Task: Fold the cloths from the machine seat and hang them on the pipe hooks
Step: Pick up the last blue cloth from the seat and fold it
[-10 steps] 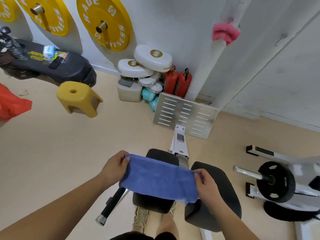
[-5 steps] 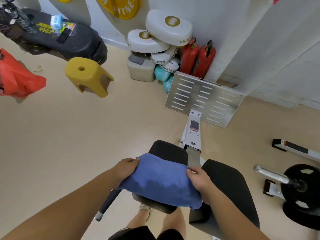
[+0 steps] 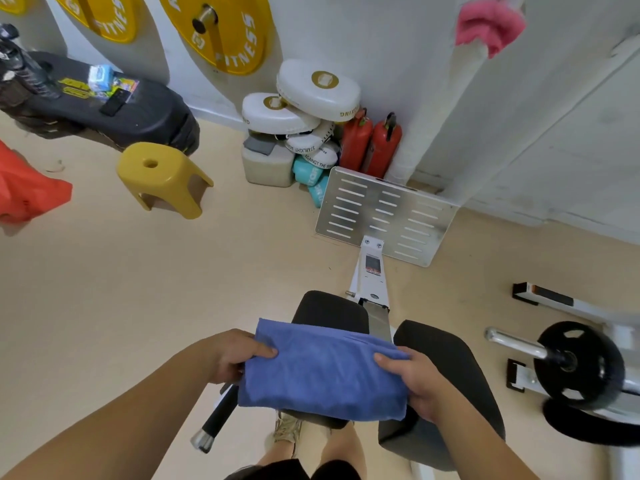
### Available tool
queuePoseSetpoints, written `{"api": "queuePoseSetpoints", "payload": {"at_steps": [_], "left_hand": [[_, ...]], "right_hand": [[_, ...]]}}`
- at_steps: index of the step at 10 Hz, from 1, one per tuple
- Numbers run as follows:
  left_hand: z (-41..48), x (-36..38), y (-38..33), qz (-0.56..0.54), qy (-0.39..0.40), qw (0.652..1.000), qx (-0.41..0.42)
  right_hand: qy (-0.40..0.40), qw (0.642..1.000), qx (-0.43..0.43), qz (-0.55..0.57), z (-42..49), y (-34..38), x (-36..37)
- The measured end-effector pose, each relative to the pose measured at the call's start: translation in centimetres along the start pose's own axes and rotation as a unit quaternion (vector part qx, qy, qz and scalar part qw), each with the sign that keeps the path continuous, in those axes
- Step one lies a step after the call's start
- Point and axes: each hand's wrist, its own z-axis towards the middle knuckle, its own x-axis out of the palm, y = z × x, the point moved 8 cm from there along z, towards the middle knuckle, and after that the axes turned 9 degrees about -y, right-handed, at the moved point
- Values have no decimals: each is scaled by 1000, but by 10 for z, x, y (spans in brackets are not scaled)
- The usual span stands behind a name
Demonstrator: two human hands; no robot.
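Observation:
A folded blue cloth (image 3: 322, 372) is spread flat over the left black seat pad (image 3: 329, 308) of the machine. My left hand (image 3: 235, 353) grips the cloth's left edge, thumb on top. My right hand (image 3: 414, 379) grips its right edge, thumb on top, above the right seat pad (image 3: 446, 362). A pink cloth (image 3: 488, 24) hangs high up on the white pipe (image 3: 433, 109) at the top right. The hooks themselves are hidden.
A slotted metal footplate (image 3: 388, 216) stands ahead of the seat. White pads and two red extinguishers (image 3: 370, 143) sit by the wall. A yellow stool (image 3: 162, 178) and red bag (image 3: 24, 188) are left; a barbell plate (image 3: 578, 365) is right.
The cloth has come down from being held stretched in the air to lying folded on the left seat pad. Both hands stayed on its ends. The camera dipped and then rose again.

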Motion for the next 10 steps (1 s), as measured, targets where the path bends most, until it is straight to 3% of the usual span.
{"api": "queuePoseSetpoints", "payload": {"at_steps": [1,2,4,5,6,7,9,10], "left_hand": [[-14,11,8,8,4,1000,12],[-17,23,9,-27,18,999,27],[-1,17,24,19,-7,1000,9],[-6,15,20,82,-20,996,27],[-18,24,14,138,23,987,82],[-34,18,25,31,-28,999,13],[-53,11,10,-151,124,978,67],[-51,8,22,-65,161,983,64]], "right_hand": [[-62,998,-17,-25,-14,-12,-6],[-131,989,-60,23,-15,-18,-13],[-79,997,-17,2,-13,-29,-5],[-63,995,36,-70,-22,-32,-3],[-71,995,16,-61,-27,-28,-4],[-55,997,-47,29,-28,-26,0],[-71,990,-124,5,-48,-11,-1],[-44,990,-118,69,-53,-9,-3]]}}
